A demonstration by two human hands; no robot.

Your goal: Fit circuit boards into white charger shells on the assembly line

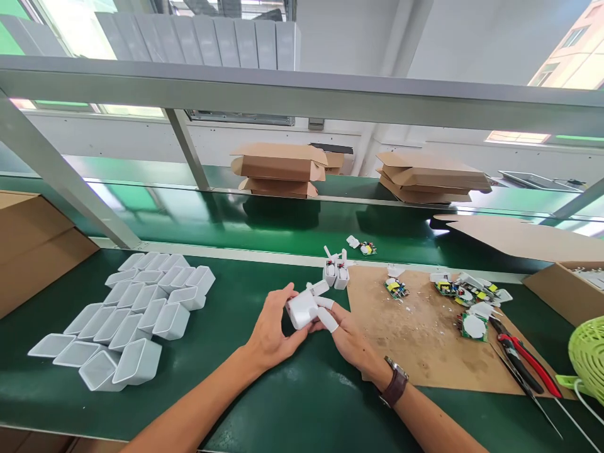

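Note:
Between both hands is a small white plastic housing [302, 308], tilted, with a narrow white part [318, 288] sticking out at its top. My left hand [272, 327] grips its left side between thumb and fingers. My right hand [346, 333], with white covers on two fingertips and a watch at the wrist, closes on its right side. Just beyond stand two similar white housings [335, 274] with parts inside and white pieces sticking up. Whatever is inside the held housing is hidden from me.
Many open white housings [136, 302] lie in rows at left. At right, circuit boards [474, 326] rest on a brown cardboard sheet [401, 340], beside red-and-black pliers [523, 362] and tweezers [519, 377]. A green fan [587, 358] and an open carton [561, 289] flank the right edge.

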